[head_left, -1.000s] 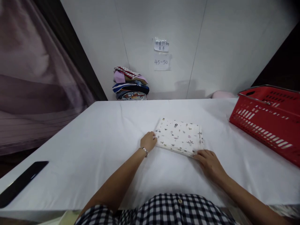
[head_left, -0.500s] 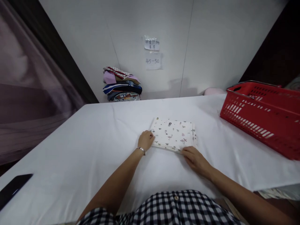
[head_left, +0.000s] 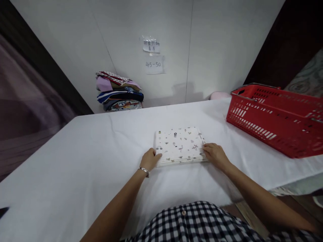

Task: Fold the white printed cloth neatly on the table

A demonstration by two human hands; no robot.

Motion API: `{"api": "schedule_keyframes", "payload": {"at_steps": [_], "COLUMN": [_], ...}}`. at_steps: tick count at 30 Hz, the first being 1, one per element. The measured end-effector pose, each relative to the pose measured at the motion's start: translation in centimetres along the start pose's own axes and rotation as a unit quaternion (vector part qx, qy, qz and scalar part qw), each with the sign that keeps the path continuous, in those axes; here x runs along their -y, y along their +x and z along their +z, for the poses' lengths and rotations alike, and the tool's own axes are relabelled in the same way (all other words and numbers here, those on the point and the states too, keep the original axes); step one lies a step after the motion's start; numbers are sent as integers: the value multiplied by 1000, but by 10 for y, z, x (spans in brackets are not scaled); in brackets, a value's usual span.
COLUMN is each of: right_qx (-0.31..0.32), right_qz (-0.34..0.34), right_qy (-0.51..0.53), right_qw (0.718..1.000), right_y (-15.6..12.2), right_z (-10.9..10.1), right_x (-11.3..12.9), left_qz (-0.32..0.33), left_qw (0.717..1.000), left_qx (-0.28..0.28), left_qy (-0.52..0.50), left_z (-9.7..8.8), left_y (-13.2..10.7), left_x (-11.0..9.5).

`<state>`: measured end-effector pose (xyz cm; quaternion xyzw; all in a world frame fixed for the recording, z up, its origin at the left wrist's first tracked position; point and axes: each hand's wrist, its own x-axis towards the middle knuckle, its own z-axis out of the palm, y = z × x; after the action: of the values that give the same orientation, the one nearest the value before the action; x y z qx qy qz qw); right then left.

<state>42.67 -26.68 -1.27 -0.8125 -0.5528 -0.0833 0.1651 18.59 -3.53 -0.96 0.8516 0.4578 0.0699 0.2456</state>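
A folded white cloth (head_left: 180, 144) with small printed figures lies flat on the white-covered table (head_left: 121, 188), its layered edge towards me. My left hand (head_left: 150, 158) grips its near left corner, thumb on top and the other fingers hidden at the side or beneath. At the right edge, my right hand (head_left: 215, 155) holds the cloth near its front corner, fingertips on top and the thumb out of sight. A silver bracelet (head_left: 144, 172) circles my left wrist.
On the right stands a red plastic basket (head_left: 262, 122) with a metal handle. A stack of folded fabrics (head_left: 119, 91) rests by the wall at the far edge. Two paper labels (head_left: 154, 64) hang on the wall. A dark flat object (head_left: 3, 211) shows at the left edge.
My right hand has moved from the cloth's front edge to its right side. The cloth has turned slightly, and its front edge now lies more level. The view has shifted to the right.
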Motion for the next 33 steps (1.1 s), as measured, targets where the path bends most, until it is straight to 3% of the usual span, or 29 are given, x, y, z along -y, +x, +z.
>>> {"api": "schedule_keyframes", "payload": {"at_steps": [5,8,13,17,20,22,26,29,33], "right_qx": [-8,2,14,-20,13,20,15,15,21], "right_qz": [-78,-81,-23,95,167,175,122,73,-44], "right_qy": [44,83,126,124,137,135,83,24,9], "right_qw": [996,993,992,988,976,975,989,997,999], "right_y": [19,18,14,25,35,41,52,63,74], "right_z": [7,16,17,21,33,39,38,30,32], "right_x": [19,26,7,-11,-17,-22,-32,-26,8], "left_qz": [-17,-16,-25,-44,-53,-53,-37,-17,86], "left_qw": [999,1000,999,998,998,998,999,999,988], "left_qx": [-15,-2,7,5,-6,-9,-6,-3,-102], "left_qy": [-23,-24,-20,-42,-38,-24,2,32,79], "left_z": [0,4,6,4,6,10,16,12,10], "left_y": [1,3,5,13,15,12,1,-4,-1], "left_x": [-4,-3,1,-3,-10,-15,-20,-24,-32]}}
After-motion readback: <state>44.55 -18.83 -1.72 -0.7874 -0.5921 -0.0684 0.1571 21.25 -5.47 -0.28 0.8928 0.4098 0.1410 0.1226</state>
